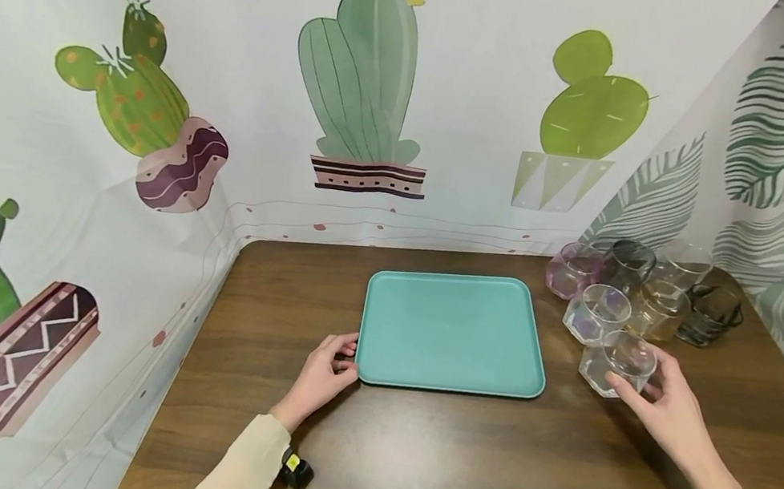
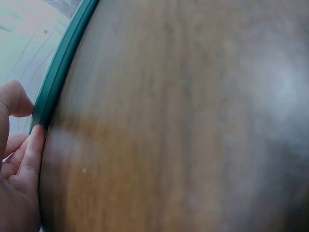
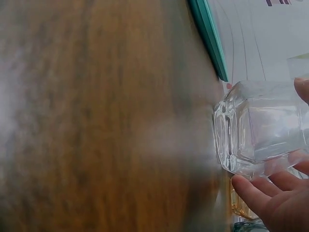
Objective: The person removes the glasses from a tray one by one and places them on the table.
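On the wooden table lies a teal rectangular tray [image 1: 453, 332]. My left hand [image 1: 325, 374] is at its front left corner, thumb and fingertips bent against the rim; the left wrist view shows the tray's edge [image 2: 60, 65] between them. At the right, my right hand [image 1: 670, 413] holds a clear faceted glass [image 1: 622, 359], thumb on the near side and fingers round the far side. In the right wrist view the glass [image 3: 270, 128] is upright, with a fingertip near its base. I cannot tell whether its base touches the table.
Behind the held glass stand an iridescent glass [image 1: 597, 312], an amber glass [image 1: 659, 311], a purple glass [image 1: 574, 269], a dark grey glass [image 1: 628, 265], another clear glass [image 1: 682, 263] and a dark handled cup [image 1: 711, 315]. A cactus-print cloth [image 1: 478, 125] hangs behind the table [image 1: 454, 461].
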Motion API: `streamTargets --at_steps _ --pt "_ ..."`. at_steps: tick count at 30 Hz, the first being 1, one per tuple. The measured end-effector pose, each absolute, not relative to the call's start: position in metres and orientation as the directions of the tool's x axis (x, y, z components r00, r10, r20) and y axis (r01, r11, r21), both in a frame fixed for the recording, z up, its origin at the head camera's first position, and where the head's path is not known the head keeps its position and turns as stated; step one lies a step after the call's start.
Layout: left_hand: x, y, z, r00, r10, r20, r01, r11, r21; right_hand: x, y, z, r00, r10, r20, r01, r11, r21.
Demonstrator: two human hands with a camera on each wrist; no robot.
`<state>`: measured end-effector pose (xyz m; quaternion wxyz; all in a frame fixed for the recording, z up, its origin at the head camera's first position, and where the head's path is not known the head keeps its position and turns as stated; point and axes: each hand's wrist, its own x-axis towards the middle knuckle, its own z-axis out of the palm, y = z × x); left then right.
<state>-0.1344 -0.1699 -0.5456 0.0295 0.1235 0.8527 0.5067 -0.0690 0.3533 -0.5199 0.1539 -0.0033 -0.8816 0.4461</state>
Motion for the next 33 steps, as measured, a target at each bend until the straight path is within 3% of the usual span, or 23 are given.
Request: streamTargets --at_steps 15,26,33 --pt "-0.136 -0.168 -0.547 -0.967 0.243 0.08 0.186 0.452 0.873 -0.07 0.353 -0.517 -0.95 0.136 0.28 -0.149 0.592 -0.792" --pt "-0.133 -0.167 -0.53 -0.965 0.223 0.138 0.235 0.502 0.833 -0.064 0.338 -0.485 -0.839 0.273 0.47 -0.165 0.695 -0.7" --pt "-0.145 -0.171 -0.512 -0.941 0.238 0.241 0.339 0.634 0.696 -0.078 0.322 -0.465 -0.764 0.139 0.63 -0.352 0.729 -0.587"
